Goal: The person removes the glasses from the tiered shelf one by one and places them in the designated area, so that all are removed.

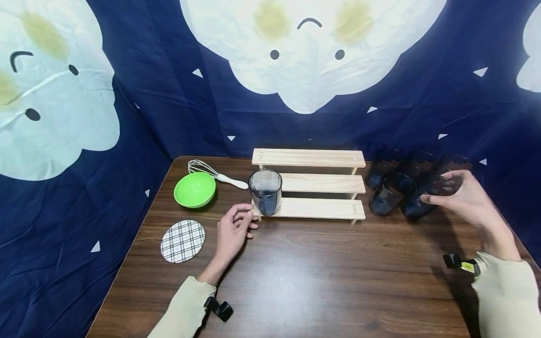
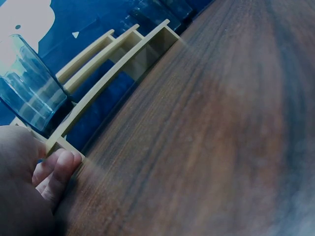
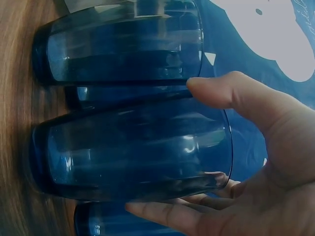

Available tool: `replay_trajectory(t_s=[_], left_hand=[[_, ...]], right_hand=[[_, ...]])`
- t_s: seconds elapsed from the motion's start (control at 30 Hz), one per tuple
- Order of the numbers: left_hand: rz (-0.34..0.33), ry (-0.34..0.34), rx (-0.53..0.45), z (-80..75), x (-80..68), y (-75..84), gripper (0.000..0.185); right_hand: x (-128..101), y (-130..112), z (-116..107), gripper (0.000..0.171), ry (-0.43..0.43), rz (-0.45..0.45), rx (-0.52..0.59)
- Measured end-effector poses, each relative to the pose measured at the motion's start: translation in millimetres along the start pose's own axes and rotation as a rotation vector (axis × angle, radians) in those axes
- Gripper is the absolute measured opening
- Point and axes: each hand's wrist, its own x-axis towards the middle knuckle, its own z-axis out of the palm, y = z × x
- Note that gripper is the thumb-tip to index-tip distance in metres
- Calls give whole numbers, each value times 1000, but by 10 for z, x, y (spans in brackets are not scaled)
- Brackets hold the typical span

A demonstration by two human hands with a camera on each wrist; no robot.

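Note:
A three-step wooden rack (image 1: 314,184) stands at the middle back of the dark wood table (image 1: 321,277). One blue glass (image 1: 265,191) stands upright on the left end of its lowest step. My left hand (image 1: 241,219) rests on the table by that front left corner, its fingers (image 2: 53,169) loosely curled against the rack (image 2: 106,81) and holding nothing; the glass (image 2: 27,83) is just beyond. To the right of the rack, my right hand (image 1: 439,188) grips another blue glass (image 1: 418,204) near its rim, thumb (image 3: 221,91) on one side and fingers under the glass (image 3: 128,152).
Several more blue glasses (image 1: 390,192) cluster around the held one, with one (image 3: 118,44) right beside it. A green bowl (image 1: 195,189), a white whisk (image 1: 215,174) and a plaid coaster (image 1: 182,241) lie at the left. Blue cloud-print cloth (image 1: 169,103) hangs behind.

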Motion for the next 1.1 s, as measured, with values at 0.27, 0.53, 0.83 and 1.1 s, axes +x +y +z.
replay_trajectory(t_s=[0.27, 0.53, 0.83, 1.1], left_hand=[[8, 0, -5, -3, -6, 4, 17], [4, 2, -10, 0, -7, 2, 18], [2, 3, -5, 14, 12, 3, 17], [-6, 7, 0, 3, 2, 7, 17]], right_hand=[[26, 40, 17, 54, -17, -22, 13], [28, 36, -25, 46, -75, -36, -23], [8, 77, -29, 60, -57, -23, -50], [-73, 56, -48, 96, -52, 49, -155]])
